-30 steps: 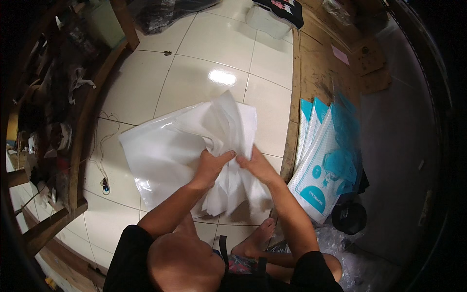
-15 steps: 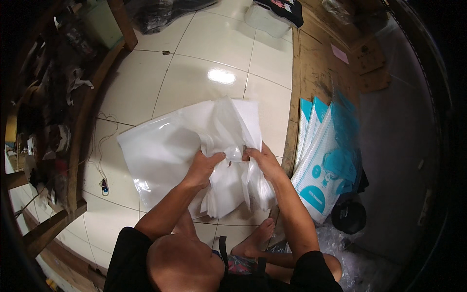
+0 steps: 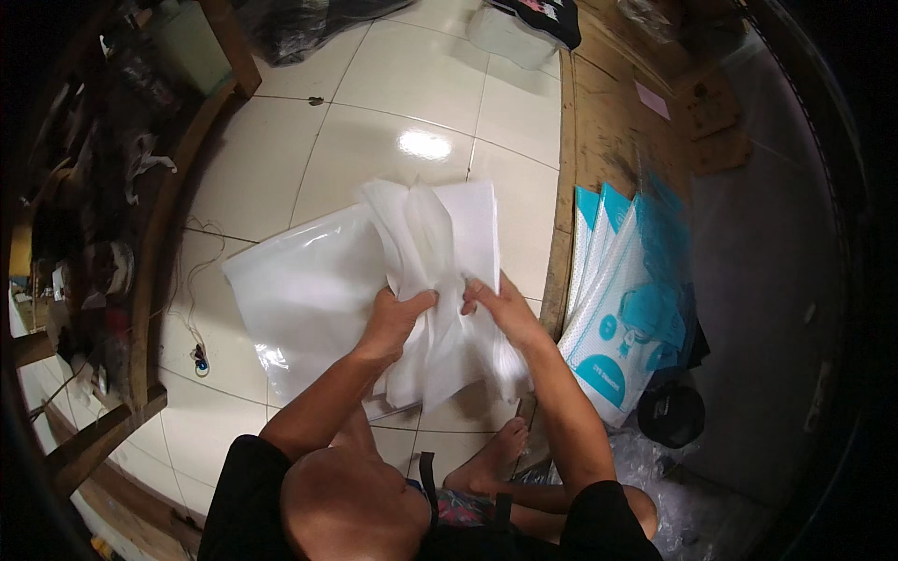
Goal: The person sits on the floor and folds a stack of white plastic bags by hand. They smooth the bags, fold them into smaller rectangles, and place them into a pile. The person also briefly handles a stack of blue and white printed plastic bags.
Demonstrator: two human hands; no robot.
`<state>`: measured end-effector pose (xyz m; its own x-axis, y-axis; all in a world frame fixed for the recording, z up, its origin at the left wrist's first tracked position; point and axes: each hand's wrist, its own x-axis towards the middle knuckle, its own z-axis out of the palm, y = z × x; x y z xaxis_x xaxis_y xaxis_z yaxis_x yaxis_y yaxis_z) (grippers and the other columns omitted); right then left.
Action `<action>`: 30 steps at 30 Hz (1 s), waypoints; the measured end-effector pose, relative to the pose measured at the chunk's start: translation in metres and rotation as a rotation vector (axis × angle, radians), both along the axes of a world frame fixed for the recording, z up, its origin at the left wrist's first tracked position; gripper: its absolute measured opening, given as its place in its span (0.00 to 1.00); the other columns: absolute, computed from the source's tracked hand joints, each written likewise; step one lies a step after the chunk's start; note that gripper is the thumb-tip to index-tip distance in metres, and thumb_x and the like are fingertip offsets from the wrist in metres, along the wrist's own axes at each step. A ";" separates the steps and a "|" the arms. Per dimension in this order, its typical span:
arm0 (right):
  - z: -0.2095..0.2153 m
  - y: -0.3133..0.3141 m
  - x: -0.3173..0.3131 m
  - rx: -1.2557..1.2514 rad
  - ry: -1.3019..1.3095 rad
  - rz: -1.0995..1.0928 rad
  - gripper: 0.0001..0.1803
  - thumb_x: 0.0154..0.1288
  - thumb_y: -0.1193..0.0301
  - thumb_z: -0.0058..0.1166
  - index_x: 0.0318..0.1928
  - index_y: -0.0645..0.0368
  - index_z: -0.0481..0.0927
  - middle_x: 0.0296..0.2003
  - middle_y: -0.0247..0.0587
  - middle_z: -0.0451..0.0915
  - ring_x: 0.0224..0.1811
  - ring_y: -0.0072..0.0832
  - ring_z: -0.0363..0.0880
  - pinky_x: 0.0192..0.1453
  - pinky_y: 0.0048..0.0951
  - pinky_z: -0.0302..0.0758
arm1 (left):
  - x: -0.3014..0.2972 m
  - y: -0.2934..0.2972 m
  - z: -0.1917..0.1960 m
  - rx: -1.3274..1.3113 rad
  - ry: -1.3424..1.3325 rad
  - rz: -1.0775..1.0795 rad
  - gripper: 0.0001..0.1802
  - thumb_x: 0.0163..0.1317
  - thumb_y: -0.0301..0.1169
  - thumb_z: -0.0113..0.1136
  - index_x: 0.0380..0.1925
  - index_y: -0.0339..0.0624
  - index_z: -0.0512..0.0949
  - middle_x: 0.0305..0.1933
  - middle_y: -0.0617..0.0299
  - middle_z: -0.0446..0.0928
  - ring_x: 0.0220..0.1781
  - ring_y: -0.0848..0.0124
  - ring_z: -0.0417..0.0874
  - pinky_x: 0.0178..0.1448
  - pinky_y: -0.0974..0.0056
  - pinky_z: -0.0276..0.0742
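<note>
My left hand (image 3: 391, 323) is closed on a bunched stack of thin white translucent sheets (image 3: 412, 234), with the thumb on top. Just right of it, my right hand (image 3: 503, 310) curls its fingers in a pinch at the right part of the same stack. Between the two hands, loose leaves stand up and fan out, blurred toward the lower edge. Under them on the floor lie a glossy clear plastic layer (image 3: 309, 271) at left and a white sheet (image 3: 475, 210) at right. Whether the leaves are bags or single sheets I cannot tell.
Blue-and-white printed padded packs (image 3: 608, 318) lean at the right beside a brown board (image 3: 599, 122). A dark round object (image 3: 671, 417) lies below them. A wooden frame (image 3: 178, 206) with clutter stands left. Thin cord (image 3: 192, 309) lies on the tiled floor (image 3: 393, 75).
The standing leaves have swung left and spread between my hands. My right hand has shifted slightly left, while the left keeps its hold.
</note>
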<state>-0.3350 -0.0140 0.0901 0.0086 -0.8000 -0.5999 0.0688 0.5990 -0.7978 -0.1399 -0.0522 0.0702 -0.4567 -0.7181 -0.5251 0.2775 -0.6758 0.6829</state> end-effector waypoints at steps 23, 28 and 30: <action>0.008 0.002 0.027 -0.309 0.143 0.173 0.39 0.56 0.77 0.58 0.67 0.62 0.53 0.56 0.41 0.68 0.59 0.28 0.65 0.63 0.28 0.62 | -0.006 -0.003 0.008 0.189 0.221 -0.065 0.30 0.57 0.29 0.61 0.56 0.26 0.61 0.53 0.47 0.71 0.52 0.62 0.76 0.52 0.61 0.78; 0.006 0.002 0.002 -0.088 0.132 -0.114 0.25 0.63 0.73 0.50 0.61 0.61 0.64 0.46 0.39 0.75 0.46 0.27 0.74 0.53 0.27 0.70 | 0.004 -0.004 0.001 0.061 0.158 -0.055 0.26 0.57 0.28 0.60 0.53 0.26 0.65 0.50 0.48 0.73 0.50 0.63 0.77 0.52 0.61 0.77; 0.008 -0.001 0.001 0.050 0.026 -0.272 0.23 0.63 0.73 0.50 0.59 0.61 0.66 0.44 0.38 0.75 0.41 0.26 0.74 0.47 0.27 0.72 | 0.006 -0.006 0.005 0.053 0.057 -0.018 0.26 0.57 0.28 0.61 0.53 0.26 0.66 0.50 0.49 0.73 0.50 0.63 0.78 0.52 0.61 0.77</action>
